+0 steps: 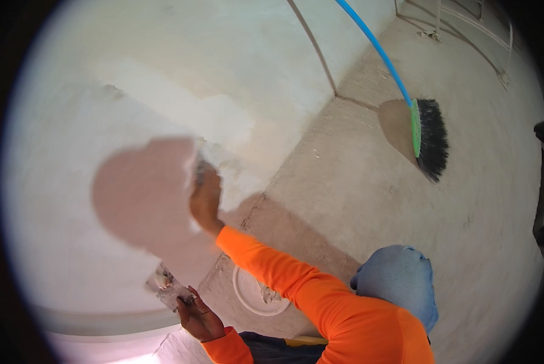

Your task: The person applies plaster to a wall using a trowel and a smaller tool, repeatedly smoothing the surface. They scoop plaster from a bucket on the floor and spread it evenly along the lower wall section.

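My right hand (205, 199) is raised against the white wall (72, 182) and grips a putty knife (199, 170) whose blade presses on a patch of fresh, brighter white filler (223, 121). The orange sleeve runs from the lower right up to it. Lower down, my left hand (199, 316) holds a second flat scraper (167, 284) smeared with white filler, close to the foot of the wall. The shadow of my head and arm falls on the wall to the left of the right hand.
A round white lid or dish (247, 297) with filler lies on the concrete floor (357, 182) by the wall. A broom (428, 139) with blue handle, green head and black bristles leans further right. My blue-clad knee (399, 279) is bent below. Metal railing (466, 24) at top right.
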`<move>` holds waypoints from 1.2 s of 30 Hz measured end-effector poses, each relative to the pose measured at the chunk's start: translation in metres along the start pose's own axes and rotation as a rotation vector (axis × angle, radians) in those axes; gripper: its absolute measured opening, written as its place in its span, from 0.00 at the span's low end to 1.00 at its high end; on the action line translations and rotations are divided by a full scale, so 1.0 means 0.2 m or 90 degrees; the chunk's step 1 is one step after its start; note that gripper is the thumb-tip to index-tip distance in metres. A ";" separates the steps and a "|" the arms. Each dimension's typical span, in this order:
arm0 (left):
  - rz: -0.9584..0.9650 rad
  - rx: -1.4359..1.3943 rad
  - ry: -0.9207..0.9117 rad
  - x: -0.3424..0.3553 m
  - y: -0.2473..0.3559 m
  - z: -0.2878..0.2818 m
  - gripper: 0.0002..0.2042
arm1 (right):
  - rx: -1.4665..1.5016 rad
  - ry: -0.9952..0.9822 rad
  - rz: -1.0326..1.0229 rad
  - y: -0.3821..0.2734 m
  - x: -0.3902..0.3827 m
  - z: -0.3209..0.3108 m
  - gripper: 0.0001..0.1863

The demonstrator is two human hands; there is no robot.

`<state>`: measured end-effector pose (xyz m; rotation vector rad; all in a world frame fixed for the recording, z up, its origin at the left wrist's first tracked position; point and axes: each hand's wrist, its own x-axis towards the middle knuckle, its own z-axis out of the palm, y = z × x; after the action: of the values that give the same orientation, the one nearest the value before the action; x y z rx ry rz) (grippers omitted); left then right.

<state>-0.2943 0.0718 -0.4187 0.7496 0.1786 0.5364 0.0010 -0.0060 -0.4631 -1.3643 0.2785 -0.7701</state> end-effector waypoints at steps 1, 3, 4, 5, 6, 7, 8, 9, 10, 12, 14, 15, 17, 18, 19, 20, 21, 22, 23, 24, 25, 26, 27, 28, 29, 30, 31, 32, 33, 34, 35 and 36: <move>0.004 0.005 -0.014 0.01 0.00 -0.01 0.20 | -0.041 -0.005 0.075 0.14 0.01 -0.02 0.22; 0.007 0.008 -0.007 0.02 0.02 -0.04 0.20 | -0.020 0.052 0.204 0.43 0.03 -0.09 0.23; 0.005 0.005 0.013 0.02 0.03 -0.05 0.20 | 0.045 0.110 0.261 0.57 0.02 -0.13 0.23; 0.004 -0.003 0.005 0.02 0.03 -0.06 0.20 | 0.068 0.132 0.343 0.72 0.02 -0.21 0.23; -0.001 0.014 0.018 0.03 0.04 -0.07 0.20 | 0.094 0.155 0.418 0.86 0.02 -0.27 0.24; -0.004 0.022 0.003 0.03 0.05 -0.08 0.20 | 0.091 0.173 0.479 0.99 0.05 -0.32 0.25; -0.007 0.024 0.005 0.03 0.05 -0.08 0.20 | 0.087 0.214 0.560 1.09 0.06 -0.35 0.26; -0.005 0.028 -0.013 0.03 0.05 -0.08 0.20 | 0.111 0.213 0.526 1.15 0.07 -0.36 0.26; -0.003 0.026 -0.017 0.03 0.05 -0.08 0.20 | 0.138 0.227 0.518 1.20 0.10 -0.36 0.26; -0.019 0.017 -0.060 0.03 0.04 -0.05 0.20 | 0.174 0.219 0.499 1.16 0.14 -0.30 0.26; -0.066 -0.009 -0.167 0.02 0.03 -0.01 0.21 | 0.183 0.183 0.471 1.01 0.15 -0.21 0.27; -0.037 0.002 -0.081 0.02 0.01 0.00 0.22 | 0.144 0.150 0.430 0.88 0.14 -0.14 0.27; 0.023 -0.001 0.030 0.00 0.00 0.02 0.23 | 0.118 0.092 0.355 0.60 0.08 -0.13 0.27; -0.006 0.017 -0.012 0.02 -0.02 0.03 0.23 | 0.134 0.051 0.328 0.46 0.04 -0.15 0.26; -0.030 0.025 -0.079 0.02 -0.01 0.03 0.23 | 0.143 -0.023 0.353 0.31 -0.03 -0.16 0.26; 0.091 0.169 0.033 0.04 -0.03 0.02 0.21 | 0.228 -0.116 0.314 0.18 -0.11 -0.24 0.24; 0.115 0.297 0.044 0.05 -0.02 0.02 0.19 | 0.310 -0.248 0.323 0.08 -0.15 -0.38 0.22; 0.133 0.386 0.129 0.08 -0.02 0.01 0.18 | 0.402 -0.323 0.430 -0.03 -0.19 -0.47 0.19; 0.190 0.355 0.126 0.11 -0.03 0.02 0.18 | 0.514 -0.376 0.455 -0.14 -0.22 -0.56 0.15; 0.239 0.300 0.063 0.14 -0.04 0.02 0.21 | 0.532 -0.419 0.556 -0.23 -0.23 -0.63 0.14; 0.253 0.317 0.086 0.17 -0.04 0.02 0.21 | 0.577 -0.464 0.622 -0.31 -0.25 -0.68 0.13; 0.290 0.332 0.075 0.17 -0.05 0.04 0.22 | 0.576 -0.503 0.664 -0.39 -0.25 -0.72 0.13; 0.318 0.381 0.070 0.19 -0.05 0.05 0.20 | 0.577 -0.523 0.683 -0.45 -0.25 -0.74 0.14; 0.344 0.428 0.066 0.19 -0.05 0.06 0.19 | 0.605 -0.541 0.694 -0.49 -0.24 -0.75 0.14; 0.365 0.469 0.071 0.18 -0.05 0.08 0.18 | 0.570 -0.551 0.692 -0.54 -0.23 -0.75 0.16; 0.402 0.527 0.044 0.17 -0.06 0.08 0.17 | 0.566 -0.572 0.679 -0.57 -0.22 -0.75 0.16; 0.435 0.579 0.029 0.17 -0.06 0.09 0.16 | 0.552 -0.590 0.672 -0.59 -0.21 -0.74 0.17; 0.465 0.632 0.025 0.16 -0.06 0.09 0.15 | 0.496 -0.592 0.696 -0.61 -0.20 -0.74 0.17; 0.474 0.648 0.000 0.15 -0.06 0.09 0.14 | 0.538 -0.608 0.667 -0.62 -0.20 -0.74 0.17; 0.479 0.666 -0.013 0.15 -0.07 0.09 0.13 | 0.539 -0.611 0.669 -0.63 -0.20 -0.75 0.17; 0.495 0.690 -0.032 0.15 -0.07 0.08 0.12 | 0.536 -0.610 0.669 -0.64 -0.20 -0.77 0.17; 0.514 0.723 -0.044 0.15 -0.08 0.08 0.12 | 0.540 -0.623 0.651 -0.64 -0.20 -0.79 0.16</move>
<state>-0.2575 0.0689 -0.4169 1.9806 0.0979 1.1964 -0.1643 -0.1038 -0.3860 -0.5033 -0.1469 0.6245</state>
